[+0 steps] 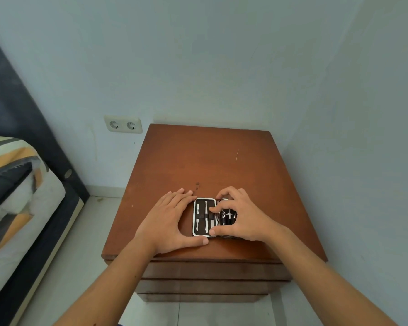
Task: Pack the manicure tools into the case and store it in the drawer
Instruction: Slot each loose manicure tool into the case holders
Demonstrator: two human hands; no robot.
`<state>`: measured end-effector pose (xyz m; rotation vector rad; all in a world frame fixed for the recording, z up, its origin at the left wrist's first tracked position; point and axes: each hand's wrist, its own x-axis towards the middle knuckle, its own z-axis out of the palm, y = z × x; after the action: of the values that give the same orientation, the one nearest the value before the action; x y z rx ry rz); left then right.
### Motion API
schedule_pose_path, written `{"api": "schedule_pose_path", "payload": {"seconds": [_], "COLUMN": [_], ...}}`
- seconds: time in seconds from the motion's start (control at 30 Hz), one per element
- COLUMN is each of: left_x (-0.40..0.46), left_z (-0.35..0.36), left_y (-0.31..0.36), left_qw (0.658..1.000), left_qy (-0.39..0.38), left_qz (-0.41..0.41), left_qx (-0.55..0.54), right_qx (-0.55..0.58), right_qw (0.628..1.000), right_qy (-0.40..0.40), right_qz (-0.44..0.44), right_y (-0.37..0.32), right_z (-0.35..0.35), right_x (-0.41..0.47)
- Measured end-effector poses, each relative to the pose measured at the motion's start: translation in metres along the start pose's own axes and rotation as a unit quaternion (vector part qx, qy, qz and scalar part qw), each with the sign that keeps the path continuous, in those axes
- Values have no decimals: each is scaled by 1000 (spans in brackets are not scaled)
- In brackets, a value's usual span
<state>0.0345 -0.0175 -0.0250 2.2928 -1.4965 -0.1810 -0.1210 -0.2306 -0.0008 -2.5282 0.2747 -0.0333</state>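
Manicure case [204,217], a small black hinged one with a pale rim, lies spread open near the front edge of the reddish-brown wooden nightstand [198,161]. Its left half shows slim silver tools [206,216] standing side by side under a dark elastic band; the right half is mostly covered by the right hand, with only some metal glints visible between the fingers. The left hand [169,222] lies flat on the wood just beside the case, fingers extended and together, thumb stretched along the front of the case's left corner, gripping nothing. The right hand [240,215] is arched over the right half, fingers bent, a fingertip pressing near the hinge and the thumb touching the front rim; whether it pinches a tool I cannot tell. Below the top are stacked drawer fronts [210,278], all closed. A double white wall socket [123,124] sits on the pale blue wall to the left, and a bed with a striped cover [14,184] fills the left edge
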Motion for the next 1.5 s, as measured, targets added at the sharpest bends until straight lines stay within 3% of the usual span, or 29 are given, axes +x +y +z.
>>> {"api": "schedule_pose_path", "payload": {"seconds": [0.13,0.3,0.43,0.7,0.93,1.17,1.3,1.5], "left_x": [0,0,0,0,0,0,0,1], "left_z": [-1,-3,-2,-3,-3,-3,-3,0], "left_y": [1,2,1,1,1,2,1,0], "left_qw": [1000,1000,1000,1000,1000,1000,1000,1000], "left_qy": [-5,-7,-6,-6,-5,-5,-5,-2], "left_qz": [-4,-2,1,-1,1,2,2,3], "left_qx": [0,-3,-5,-6,-5,1,3,2], "right_qx": [31,79,109,86,5,-6,95,213], "right_qw": [999,982,945,903,891,914,927,944], "right_qy": [26,160,266,337,337,266,265,195], "right_qz": [16,68,157,253,306,306,248,160], "right_y": [2,26,57,71,62,57,42,13], "right_z": [-7,-33,-49,-40,-41,-43,-41,-27], "right_x": [4,30,64,119,139,133,109,64]}}
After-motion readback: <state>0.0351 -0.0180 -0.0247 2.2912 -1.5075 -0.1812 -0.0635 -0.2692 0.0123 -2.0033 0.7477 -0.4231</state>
